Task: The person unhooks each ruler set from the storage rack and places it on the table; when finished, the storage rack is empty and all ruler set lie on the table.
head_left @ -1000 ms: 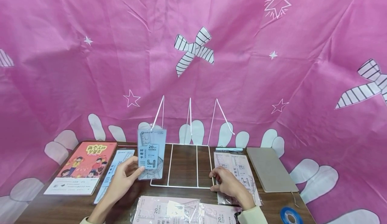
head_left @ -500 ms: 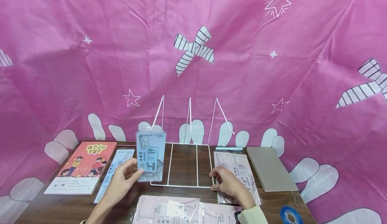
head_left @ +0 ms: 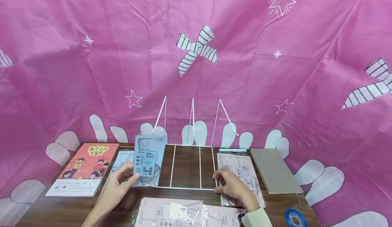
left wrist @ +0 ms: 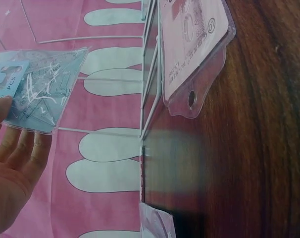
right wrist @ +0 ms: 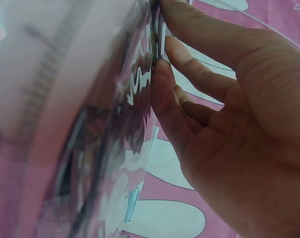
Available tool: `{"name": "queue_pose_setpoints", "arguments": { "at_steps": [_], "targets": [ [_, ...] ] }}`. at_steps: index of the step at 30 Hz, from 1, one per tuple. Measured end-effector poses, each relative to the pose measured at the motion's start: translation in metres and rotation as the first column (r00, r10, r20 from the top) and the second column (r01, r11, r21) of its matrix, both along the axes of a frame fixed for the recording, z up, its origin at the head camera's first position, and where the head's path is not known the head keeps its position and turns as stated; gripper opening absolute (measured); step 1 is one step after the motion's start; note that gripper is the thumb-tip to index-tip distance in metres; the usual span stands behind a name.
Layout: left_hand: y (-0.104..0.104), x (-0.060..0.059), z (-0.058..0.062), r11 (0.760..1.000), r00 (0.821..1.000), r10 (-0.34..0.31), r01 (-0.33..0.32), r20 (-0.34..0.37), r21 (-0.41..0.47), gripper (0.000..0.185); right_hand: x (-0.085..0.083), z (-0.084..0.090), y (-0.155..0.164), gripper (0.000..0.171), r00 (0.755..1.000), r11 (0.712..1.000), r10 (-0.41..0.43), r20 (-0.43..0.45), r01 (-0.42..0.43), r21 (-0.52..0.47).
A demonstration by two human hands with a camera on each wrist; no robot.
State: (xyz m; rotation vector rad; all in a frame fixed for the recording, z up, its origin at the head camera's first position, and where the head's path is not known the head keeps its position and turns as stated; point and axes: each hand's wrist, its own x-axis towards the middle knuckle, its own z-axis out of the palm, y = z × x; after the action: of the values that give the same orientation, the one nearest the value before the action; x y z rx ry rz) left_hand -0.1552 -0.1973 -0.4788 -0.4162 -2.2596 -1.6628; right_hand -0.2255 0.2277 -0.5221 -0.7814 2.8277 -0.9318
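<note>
My left hand (head_left: 119, 182) pinches the lower left edge of a blue ruler-set packet (head_left: 150, 162), held upright. In the left wrist view, the thumb lies on the packet's face and the fingers sit behind it. The packet's top is close to the left prong of a white wire rack (head_left: 200, 165); whether the prong passes through its hole I cannot tell. My right hand (head_left: 231, 186) grips the rack's right side near its front corner, fingers curled. Below that hand lie pink ruler-set packets (head_left: 245, 172).
More pink packets (head_left: 171, 211) lie at the table's front. Another blue packet (head_left: 124, 157) lies behind my left hand, beside a red-covered book (head_left: 84, 169). On the right are a grey notebook (head_left: 275, 171), blue tape roll (head_left: 295, 217) and a pen (head_left: 232, 150).
My left hand has drawn the blue packet slightly left and down, towards me. The right hand has stayed on the rack's side.
</note>
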Motion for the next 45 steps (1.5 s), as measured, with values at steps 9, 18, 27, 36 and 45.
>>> {"name": "queue_pose_setpoints", "arguments": {
  "at_steps": [9,18,27,36,45],
  "targets": [
    [0.003,0.003,0.002,1.000,0.999,-0.004,0.003,-0.049,-0.018,0.019,0.000,-0.001,0.001,0.038,1.000,1.000,-0.007,0.015,0.007,-0.006],
    [0.001,0.007,0.001,0.999,0.999,0.045,-0.045,-0.022,-0.012,0.018,-0.001,-0.001,0.001,0.039,1.000,1.000,-0.006,0.015,0.006,-0.007],
    [-0.016,0.004,-0.008,0.995,0.999,-0.004,0.000,0.032,0.104,0.021,-0.002,-0.001,0.002,0.038,1.000,1.000,0.002,0.016,-0.002,-0.001],
    [-0.031,-0.006,-0.022,0.994,0.943,0.044,-0.075,0.331,0.081,0.039,-0.003,-0.001,0.002,0.038,1.000,1.000,0.002,0.020,-0.002,0.005],
    [-0.041,-0.019,-0.034,0.994,0.814,-0.070,0.006,0.576,0.113,0.055,-0.002,0.000,0.002,0.039,0.999,1.000,0.005,0.040,-0.005,-0.016]
  ]
}}
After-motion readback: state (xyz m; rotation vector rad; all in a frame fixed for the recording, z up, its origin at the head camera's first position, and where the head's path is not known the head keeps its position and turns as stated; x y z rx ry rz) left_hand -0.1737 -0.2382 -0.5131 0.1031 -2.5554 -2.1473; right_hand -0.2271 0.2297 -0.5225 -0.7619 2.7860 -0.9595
